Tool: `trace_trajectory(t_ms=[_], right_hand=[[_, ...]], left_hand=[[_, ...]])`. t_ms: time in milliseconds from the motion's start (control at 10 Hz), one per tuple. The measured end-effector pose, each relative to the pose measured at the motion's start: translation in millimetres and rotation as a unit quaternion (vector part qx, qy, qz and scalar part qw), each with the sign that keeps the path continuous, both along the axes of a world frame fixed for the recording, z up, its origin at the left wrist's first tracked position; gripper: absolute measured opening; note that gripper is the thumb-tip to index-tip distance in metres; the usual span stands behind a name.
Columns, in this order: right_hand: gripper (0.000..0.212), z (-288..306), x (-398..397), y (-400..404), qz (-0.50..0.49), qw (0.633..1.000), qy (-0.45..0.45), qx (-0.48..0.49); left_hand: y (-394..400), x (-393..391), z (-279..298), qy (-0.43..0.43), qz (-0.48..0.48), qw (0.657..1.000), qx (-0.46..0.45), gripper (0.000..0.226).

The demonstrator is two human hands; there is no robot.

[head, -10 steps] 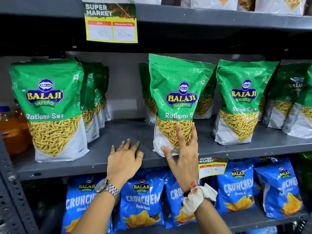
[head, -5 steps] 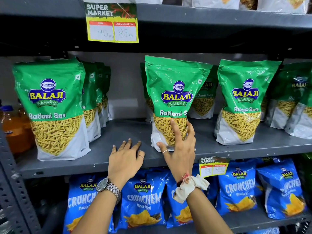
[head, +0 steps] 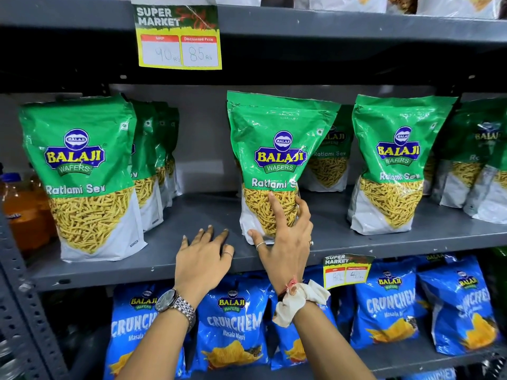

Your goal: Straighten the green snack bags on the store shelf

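1. A grey metal shelf (head: 356, 242) is seen at chest height, with green snack bags stood along it in rows
2. The middle green bag (head: 277, 149) is stood upright near the shelf's front edge, leaning slightly, with another green bag (head: 330, 163) partly hidden just behind it
3. The right hand (head: 285, 242) is laid against the lower front of the middle green bag; the thumb is placed at the bag's bottom left corner and the fingers are spread over the clear window, so the base is clasped loosely rather than pinched
4. The left hand (head: 203, 256) is rested flat on the shelf, palm down, fingers spread, just left of the bag and not touching it; nothing is held
5. A left green bag (head: 79, 171) is stood well apart at the left, a right green bag (head: 395, 163) at the right
6. A yellow price tag (head: 178, 39) is hung from the shelf above; blue snack bags (head: 233, 325) are lined up on the shelf below
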State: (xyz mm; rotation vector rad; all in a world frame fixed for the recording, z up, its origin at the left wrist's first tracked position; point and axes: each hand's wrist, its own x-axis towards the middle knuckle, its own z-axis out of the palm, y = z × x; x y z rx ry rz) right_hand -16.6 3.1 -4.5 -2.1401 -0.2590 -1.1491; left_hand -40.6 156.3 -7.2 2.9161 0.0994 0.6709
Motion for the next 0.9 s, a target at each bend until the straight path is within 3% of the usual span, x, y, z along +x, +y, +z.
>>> trace_trajectory(t_ms=[300, 500, 800, 900], right_hand=[[0.071, -1, -1, 1, -0.003, 1.000, 0.001, 0.002], [0.072, -1, -2, -1, 0.008, 1.000, -0.013, 0.014], [0.071, -3, -2, -5, 0.014, 1.000, -0.016, 0.002], [0.068, 1, -9, -15, 0.079, 0.993, -0.062, 0.057]], left_hand=[[0, 0, 0, 0.008, -0.001, 1.000, -0.004, 0.062], [0, -1, 1, -0.008, -0.002, 1.000, 0.004, 0.079], [1, -2, -1, -0.005, -0.006, 1.000, -0.005, 0.079], [-1, -2, 0, -0.003, 0.000, 1.000, -0.003, 0.080]])
